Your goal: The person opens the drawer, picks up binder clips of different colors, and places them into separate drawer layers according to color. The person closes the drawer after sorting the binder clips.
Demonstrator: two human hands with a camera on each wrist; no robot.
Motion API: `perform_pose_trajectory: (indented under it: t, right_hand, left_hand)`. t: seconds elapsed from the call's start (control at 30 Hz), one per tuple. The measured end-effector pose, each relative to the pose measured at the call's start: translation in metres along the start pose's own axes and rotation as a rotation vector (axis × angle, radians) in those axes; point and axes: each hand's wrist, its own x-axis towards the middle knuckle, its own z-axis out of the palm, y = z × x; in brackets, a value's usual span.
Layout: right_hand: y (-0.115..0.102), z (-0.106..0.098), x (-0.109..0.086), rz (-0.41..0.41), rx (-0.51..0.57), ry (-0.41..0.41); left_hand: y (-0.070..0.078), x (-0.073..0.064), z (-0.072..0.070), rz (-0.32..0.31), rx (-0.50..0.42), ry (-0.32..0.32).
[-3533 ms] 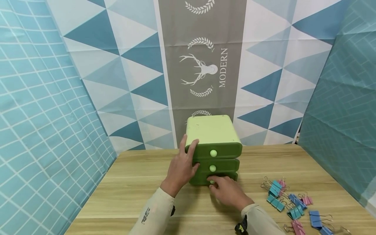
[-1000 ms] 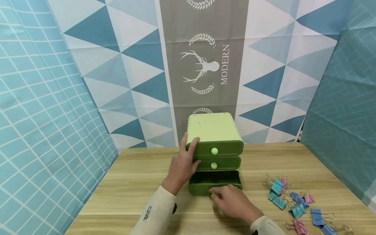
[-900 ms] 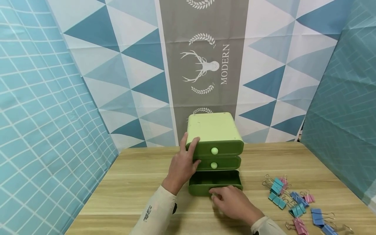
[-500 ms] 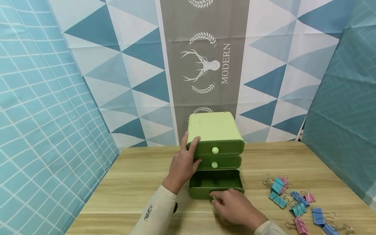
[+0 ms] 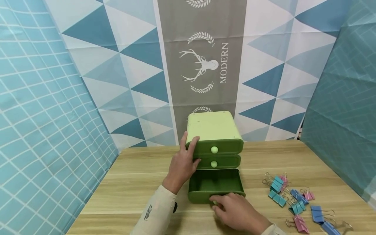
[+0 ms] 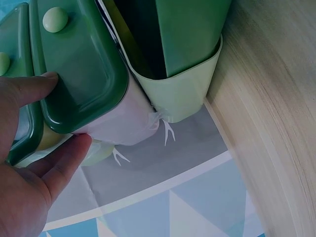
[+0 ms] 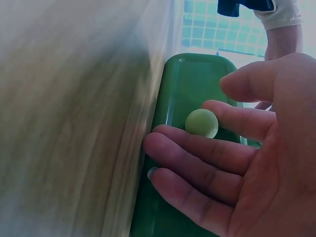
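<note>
A small desktop drawer unit (image 5: 213,125) with a pale green top and dark green drawer fronts stands on the wooden table. Its bottom drawer (image 5: 195,197) is pulled out and its dark green interior shows no contents. My left hand (image 5: 180,166) holds the unit's left front corner, thumb on the middle drawer's front (image 5: 229,161), fingers along the top and side. At the bottom drawer's round pale green knob (image 7: 201,123) is my right hand (image 5: 236,210), index finger on one side and middle finger on the other; its thumb stands off the knob.
Several binder clips lie on the table to the right, among them a teal clip (image 5: 277,183), a pink clip (image 5: 301,224) and a blue clip (image 5: 317,213). A patterned cloth (image 5: 202,65) hangs close behind the unit.
The bottom drawer, closed in the oldest frame, has slid out toward me. My right hand has moved back with its knob, while my left hand has kept its hold on the unit.
</note>
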Motion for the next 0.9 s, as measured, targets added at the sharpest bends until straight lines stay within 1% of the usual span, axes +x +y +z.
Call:
perform_pose_trajectory:
  t: [0.27, 0.53, 0.7, 0.9]
  right_hand:
    - [-0.003, 0.0, -0.007, 0.016, -0.005, -0.045]
    - [-0.002, 0.001, -0.014, 0.02, 0.051, -0.081]
    - [-0.004, 0.001, -0.016, 0.019, 0.032, -0.098]
    - [-0.008, -0.003, -0.019, 0.038, 0.024, -0.119]
  left_hand:
    - [0.0, 0.0, 0.001, 0.002, -0.001, 0.009]
    - [-0.001, -0.002, 0.002, 0.011, -0.01, 0.019]
    - [-0.002, -0.002, 0.002, 0.01, -0.007, 0.015]
    - [-0.002, -0.001, 0.002, 0.004, -0.004, 0.002]
